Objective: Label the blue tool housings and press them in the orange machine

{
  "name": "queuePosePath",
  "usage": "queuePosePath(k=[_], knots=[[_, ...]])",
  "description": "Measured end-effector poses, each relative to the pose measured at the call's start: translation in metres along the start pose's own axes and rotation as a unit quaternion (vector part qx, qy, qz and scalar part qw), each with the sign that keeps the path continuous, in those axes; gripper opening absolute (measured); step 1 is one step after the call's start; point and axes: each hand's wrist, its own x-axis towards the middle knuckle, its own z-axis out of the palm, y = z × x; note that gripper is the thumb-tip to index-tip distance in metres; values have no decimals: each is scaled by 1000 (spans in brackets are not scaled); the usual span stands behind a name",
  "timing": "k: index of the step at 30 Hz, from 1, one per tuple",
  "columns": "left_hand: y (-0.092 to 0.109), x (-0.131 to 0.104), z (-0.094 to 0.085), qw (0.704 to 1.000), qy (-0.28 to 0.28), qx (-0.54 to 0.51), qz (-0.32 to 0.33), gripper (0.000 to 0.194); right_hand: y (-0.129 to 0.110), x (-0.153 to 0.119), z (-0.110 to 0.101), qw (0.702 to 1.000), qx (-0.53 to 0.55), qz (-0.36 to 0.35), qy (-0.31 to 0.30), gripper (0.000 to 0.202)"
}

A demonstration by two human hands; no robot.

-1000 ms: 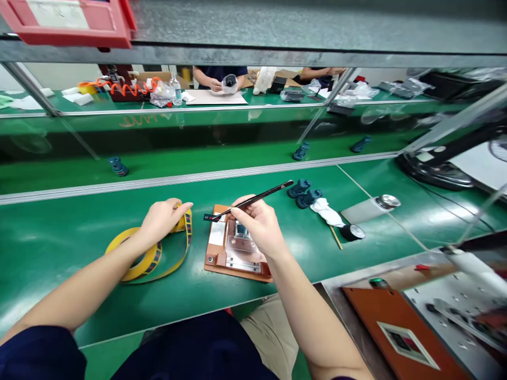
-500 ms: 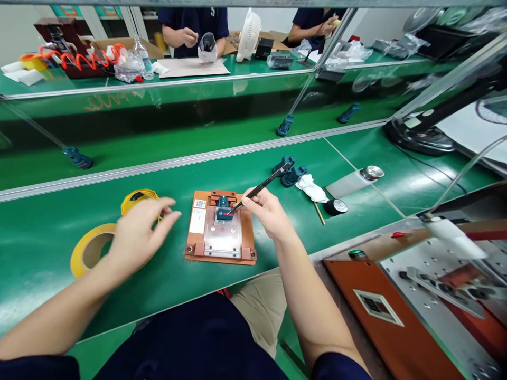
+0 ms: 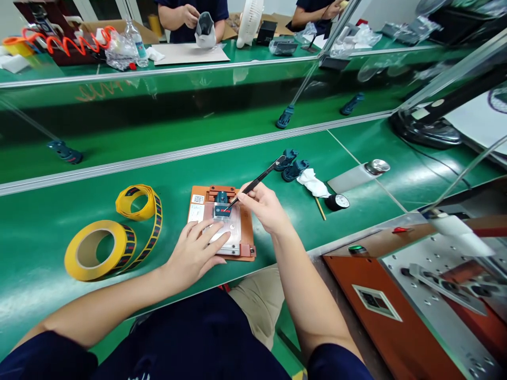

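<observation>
An orange-brown fixture [image 3: 247, 232] lies on the green bench, with a clear plate [image 3: 234, 227] over its middle. A dark teal part [image 3: 222, 197] sits in the fixture, and a small dark label with red marking [image 3: 222, 211] lies at the plate's upper end. My left hand [image 3: 196, 250] rests palm down on the plate's lower left, fingers spread, holding nothing. In a pinch, my right hand [image 3: 263, 203] holds black tweezers [image 3: 257, 181], their tip touching or just above the label.
Left of the fixture are a yellow label roll [image 3: 85, 250] and a smaller yellow coil [image 3: 134, 203]. Several teal parts, a white cloth [image 3: 312, 183], a black gauge [image 3: 337, 202] and a silver-capped bottle [image 3: 350, 178] lie right. People work behind the clear partition.
My left hand has moved right, from over the yellow rolls onto the clear plate. The rolls are now uncovered. My right hand still holds the tweezers at the label. The view has shifted slightly.
</observation>
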Motion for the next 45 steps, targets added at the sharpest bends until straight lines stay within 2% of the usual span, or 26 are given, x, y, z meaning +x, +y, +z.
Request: queuePosePath(k=[20, 26, 35, 37, 39, 41, 43, 45], knots=[[1, 0, -1, 1000, -11, 11, -8, 48, -1, 0, 1, 1000, -6, -1, -8, 30], [-3, 8, -7, 999, -23, 4, -21, 64, -1, 3, -1, 999, -26, -4, -23, 31], [-7, 22, -10, 999, -27, 19, -2, 85, -2, 2, 1, 997, -78, -1, -9, 30], [-7, 24, -11, 1000, -22, 9, -9, 89, -4, 2, 2, 999, -29, -6, 28, 33], [-9, 28, -12, 999, -7, -20, -28, 86, -5, 0, 0, 993, 29, -31, 106, 34], [-14, 36, -10, 996, 22, -49, -70, 79, -4, -7, -7, 981, 36, -51, 183, 33], [-22, 46, -6, 989, 35, -80, -117, 75, 2, -19, -18, 972, -51, -43, 225, 32], [-29, 53, -2, 982, 37, -111, -145, 78, 13, -34, -29, 950, -193, -19, 246, 31]])
